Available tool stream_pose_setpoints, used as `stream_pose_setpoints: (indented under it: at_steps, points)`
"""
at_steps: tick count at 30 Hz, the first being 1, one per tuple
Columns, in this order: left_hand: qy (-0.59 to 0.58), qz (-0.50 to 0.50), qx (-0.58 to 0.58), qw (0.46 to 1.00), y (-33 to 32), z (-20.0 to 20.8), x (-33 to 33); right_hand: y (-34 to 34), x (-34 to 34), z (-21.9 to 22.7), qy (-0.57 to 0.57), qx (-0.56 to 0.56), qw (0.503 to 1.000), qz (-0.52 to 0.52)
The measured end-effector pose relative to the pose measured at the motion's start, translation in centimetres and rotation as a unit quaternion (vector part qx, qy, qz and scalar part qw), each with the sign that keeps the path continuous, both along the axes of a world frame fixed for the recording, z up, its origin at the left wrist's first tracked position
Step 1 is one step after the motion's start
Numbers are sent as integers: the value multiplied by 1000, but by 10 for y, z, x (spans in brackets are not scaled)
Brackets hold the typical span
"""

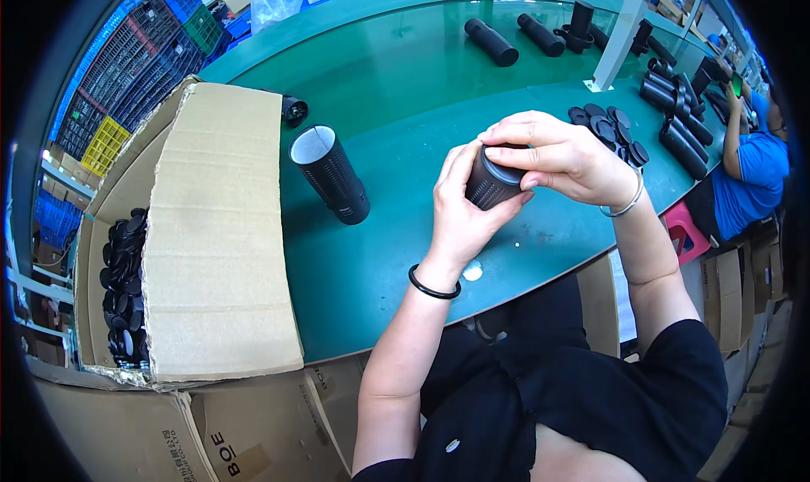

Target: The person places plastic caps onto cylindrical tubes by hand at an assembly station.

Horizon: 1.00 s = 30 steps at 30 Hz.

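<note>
My left hand [462, 216] is wrapped round a black cylinder [483, 187] with a perforated wall, held upright over the green table. From above, my right hand [567, 157] closes its fingers over the round black cap [499, 166] at the cylinder's top; the fingers partly hide it. To the left of my hands stands another black perforated cylinder [336, 185], slightly tilted in view, its top open and pale inside. A loose pile of flat black discs [609, 133] lies beyond my right wrist.
A cardboard box [221, 246] at the left holds many black round pieces [126, 288]. Black tubes [492, 43] lie toward the back, with more tubes [682, 145] at the right. A metal post [622, 35] rises from the table. A person in blue [759, 166] sits at the far right.
</note>
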<state>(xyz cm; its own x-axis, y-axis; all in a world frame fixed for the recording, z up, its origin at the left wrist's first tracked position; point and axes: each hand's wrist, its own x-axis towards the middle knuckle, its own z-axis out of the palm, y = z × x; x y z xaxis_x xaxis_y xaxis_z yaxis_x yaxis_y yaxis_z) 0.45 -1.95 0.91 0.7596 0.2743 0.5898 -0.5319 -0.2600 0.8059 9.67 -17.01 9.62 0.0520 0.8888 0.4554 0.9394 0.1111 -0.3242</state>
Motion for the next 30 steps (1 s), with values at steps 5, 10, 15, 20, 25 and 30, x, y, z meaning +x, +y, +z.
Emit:
stream_pose_setpoints:
  at_steps: [5, 10, 15, 20, 25, 30]
  points:
    - [1, -1, 7, 1000, 3, -2, 0, 3, 0, -2, -17, -10, 1000, 1]
    - [3, -65, -62, 996, 11, -14, 3, 13, -8, -30, 12, 70, 997, -9]
    - [-6, -72, -111, 991, 13, -10, 1, 21, -13, -34, 4, 100, 995, -28]
    - [32, -109, -174, 978, 15, 8, -5, 27, -24, -43, 47, 182, 982, -34]
    - [-7, -105, -179, 978, 15, 0, -3, 36, -13, -29, 198, 122, 972, -31]
    - [55, -111, -159, 980, 13, 3, -1, 42, 1, -34, 542, 37, 839, 31]
